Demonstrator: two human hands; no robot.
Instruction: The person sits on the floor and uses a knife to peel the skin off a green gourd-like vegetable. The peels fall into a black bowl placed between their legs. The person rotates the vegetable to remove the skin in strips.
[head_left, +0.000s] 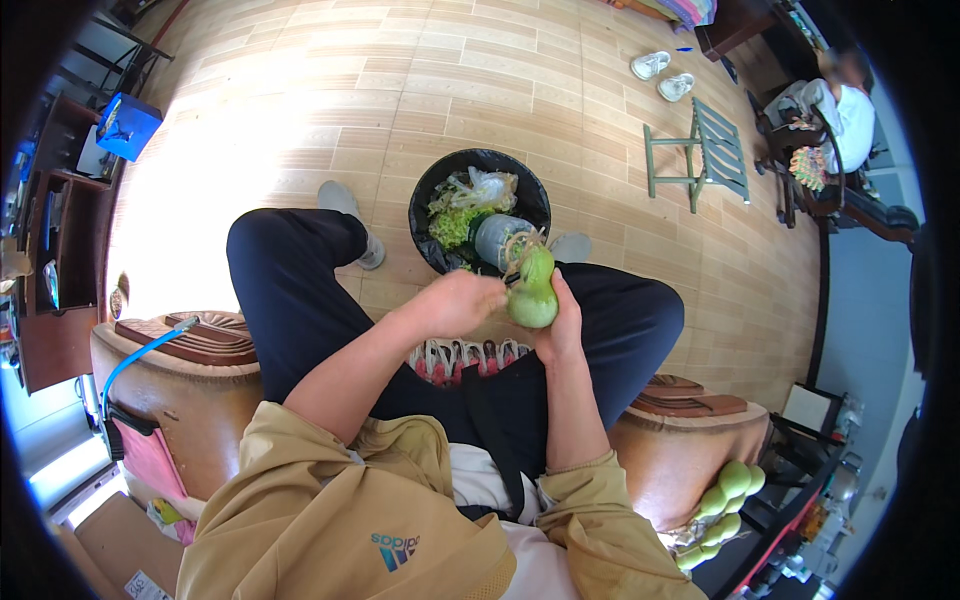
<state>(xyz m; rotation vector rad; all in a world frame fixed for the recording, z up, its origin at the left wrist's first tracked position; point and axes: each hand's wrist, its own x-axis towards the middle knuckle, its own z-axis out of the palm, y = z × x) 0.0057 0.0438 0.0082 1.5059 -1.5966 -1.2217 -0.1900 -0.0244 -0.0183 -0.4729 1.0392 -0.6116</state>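
My right hand (564, 319) grips a green bottle gourd (534, 298) by its side, its narrow neck pointing away from me. My left hand (472, 300) is closed beside the gourd, slightly motion-blurred; a small dark object (512, 278) shows at its fingers against the gourd, too little of it visible to name. Dry brown stem or tendril strands (517, 244) stand at the gourd's top. Below lies a round bin (417, 196) lined with a black bag, holding green peelings (452, 227), a clear plastic bag (486, 189) and a clear plastic container (501, 234).
A green folding stool (716, 146) and white shoes (650, 65) stand on the floor. A person (851, 120) sits at the upper right. Several more gourds (724, 502) lie by the right armrest (690, 442). A blue hose (139, 352) crosses the left armrest (180, 405).
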